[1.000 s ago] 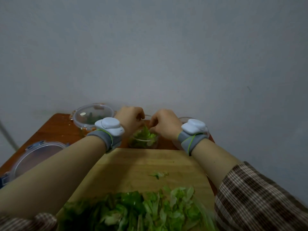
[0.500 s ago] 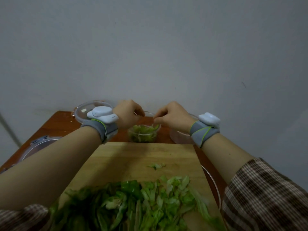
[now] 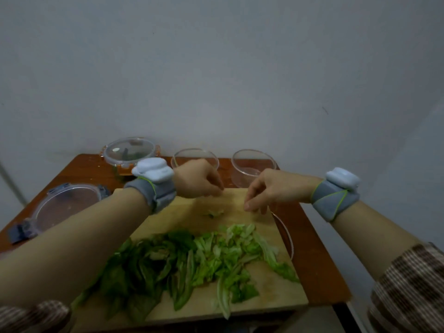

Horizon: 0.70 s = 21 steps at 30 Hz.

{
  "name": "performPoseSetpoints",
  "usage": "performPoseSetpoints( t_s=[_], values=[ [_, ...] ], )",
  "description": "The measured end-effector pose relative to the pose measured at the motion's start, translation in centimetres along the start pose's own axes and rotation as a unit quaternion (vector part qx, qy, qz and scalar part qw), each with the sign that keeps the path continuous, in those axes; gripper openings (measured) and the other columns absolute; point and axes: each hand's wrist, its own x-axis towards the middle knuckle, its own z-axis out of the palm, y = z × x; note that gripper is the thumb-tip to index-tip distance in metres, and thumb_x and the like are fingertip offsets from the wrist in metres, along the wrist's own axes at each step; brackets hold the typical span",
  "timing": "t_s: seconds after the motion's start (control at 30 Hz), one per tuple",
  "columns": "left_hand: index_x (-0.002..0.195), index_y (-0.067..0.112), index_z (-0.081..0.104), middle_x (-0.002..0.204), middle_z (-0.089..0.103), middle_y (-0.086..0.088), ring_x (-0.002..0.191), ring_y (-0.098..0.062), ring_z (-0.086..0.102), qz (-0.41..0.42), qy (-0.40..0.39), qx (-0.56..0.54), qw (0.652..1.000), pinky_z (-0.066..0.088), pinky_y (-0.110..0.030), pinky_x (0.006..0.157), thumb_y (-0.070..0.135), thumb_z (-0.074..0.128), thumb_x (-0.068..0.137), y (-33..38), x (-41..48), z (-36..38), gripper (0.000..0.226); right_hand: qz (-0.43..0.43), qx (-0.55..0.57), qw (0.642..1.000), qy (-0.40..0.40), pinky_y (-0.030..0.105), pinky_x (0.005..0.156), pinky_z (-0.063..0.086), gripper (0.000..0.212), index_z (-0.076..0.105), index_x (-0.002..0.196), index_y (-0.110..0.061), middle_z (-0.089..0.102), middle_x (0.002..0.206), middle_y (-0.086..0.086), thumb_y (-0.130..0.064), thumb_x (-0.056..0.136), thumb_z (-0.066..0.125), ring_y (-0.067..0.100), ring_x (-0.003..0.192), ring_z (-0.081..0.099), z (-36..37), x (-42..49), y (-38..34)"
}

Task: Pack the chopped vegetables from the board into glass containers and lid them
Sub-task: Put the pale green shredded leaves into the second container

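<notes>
A reddish-brown wooden table (image 3: 319, 255) stands against a plain grey-white wall (image 3: 216, 68) in dim light.

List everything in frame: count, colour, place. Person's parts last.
cutting board: 1, pale wood, centre of table
chopped greens: 1 pile, light to dark green, near half of board
stray leaf piece: 1, green, far half of board
lidded container: 1, clear, orange clips, back left
middle glass container: 1, clear, open, behind left hand
right glass container: 1, clear, open, back right
loose lid: 1, clear, blue-grey clips, left of board
clear rim: 1, under board's right edge; unidentifiable
table: 1, red-brown
wall: grey, behind
wristbands: 2, grey with white units
sleeves: 2, plaid, bottom corners
left hand: fingers loosely curled, above board's far end
right hand: fingers hanging down, above board's far end
</notes>
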Motion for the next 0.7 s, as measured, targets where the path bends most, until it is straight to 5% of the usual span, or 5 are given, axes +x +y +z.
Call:
performPoseSetpoints(
  t_s=[0.13,0.37,0.47,0.7],
  values=[
    [0.127,0.020,0.057,0.123,0.060,-0.001,0.109,-0.020,0.057,-0.058,-0.072,0.104,0.990,0.041,-0.023,0.082,0.043,0.057,0.089,1.3,-0.4,2.2,0.044,0.043,-0.018,0.998,-0.040,0.022,0.055,0.051,0.036,0.070,0.100,-0.008,0.070,0.080,0.006,-0.033,0.076,0.077,0.012,0.066,0.068,1.0,-2.0,0.4],
    [0.125,0.024,0.055,0.119,0.059,-0.001,0.094,-0.016,0.059,-0.058,-0.152,0.030,0.986,0.052,-0.027,0.083,0.061,0.059,0.080,3.0,-1.4,2.6,0.058,0.100,-0.038,0.991,-0.077,0.024,0.053,0.054,0.048,0.060,0.108,-0.003,0.066,0.074,0.003,-0.024,0.071,0.083,0.014,0.057,0.066,3.0,-3.9,0.5],
    [0.123,0.025,0.056,0.113,0.060,0.002,0.095,-0.017,0.061,-0.041,-0.169,0.027,0.984,0.055,-0.028,0.081,0.055,0.069,0.075,3.6,-1.5,3.1,0.058,0.085,-0.057,0.994,-0.041,0.035,0.061,0.058,0.049,0.060,0.105,0.008,0.065,0.071,0.008,-0.020,0.071,0.082,0.017,0.053,0.065,3.9,-3.9,0.6],
    [0.106,0.019,0.070,0.092,0.064,0.003,0.083,-0.012,0.058,0.005,-0.112,0.060,0.992,0.047,-0.023,0.075,0.032,0.072,0.080,3.6,-1.0,4.3,0.029,0.031,-0.058,0.998,0.019,0.028,0.054,0.051,0.031,0.067,0.088,0.004,0.056,0.063,0.002,-0.017,0.070,0.082,0.012,0.051,0.053,5.1,-3.5,0.9]
  ],
)
